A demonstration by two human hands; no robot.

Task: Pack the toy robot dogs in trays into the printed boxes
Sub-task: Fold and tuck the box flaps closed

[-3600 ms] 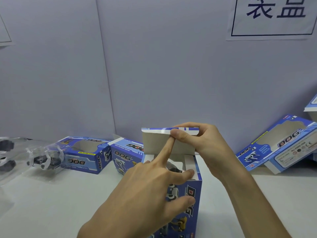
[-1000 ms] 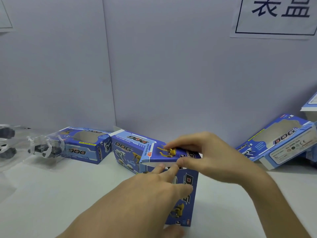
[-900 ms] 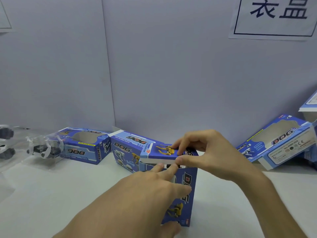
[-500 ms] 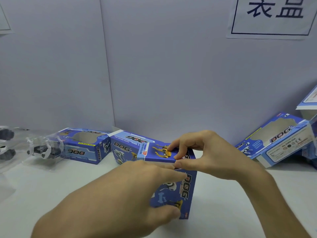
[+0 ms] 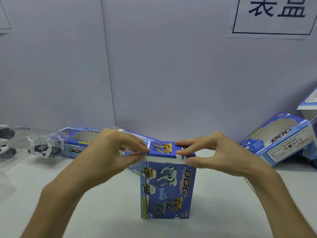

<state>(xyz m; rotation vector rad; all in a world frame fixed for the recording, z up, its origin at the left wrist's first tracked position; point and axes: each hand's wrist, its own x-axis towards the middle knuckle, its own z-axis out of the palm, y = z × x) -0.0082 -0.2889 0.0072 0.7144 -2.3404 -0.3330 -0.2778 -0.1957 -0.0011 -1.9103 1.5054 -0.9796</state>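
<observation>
Blue printed box (image 5: 167, 189) is standing upright on the white table (image 5: 103, 212), its top flap (image 5: 162, 149) almost closed, hiding the inside. The left hand (image 5: 109, 157) and the right hand (image 5: 217, 155) are pinching the flap's two ends. A toy robot dog (image 5: 43, 149) is lying in a clear tray (image 5: 59, 158), far left.

Glossy printed cardboard box (image 5: 167, 188)

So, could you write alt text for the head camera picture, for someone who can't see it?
A left hand and a right hand pinch the folded-down top flap of an upright blue printed box on a white table. Behind lie more boxes and a toy dog in a clear tray.
</observation>
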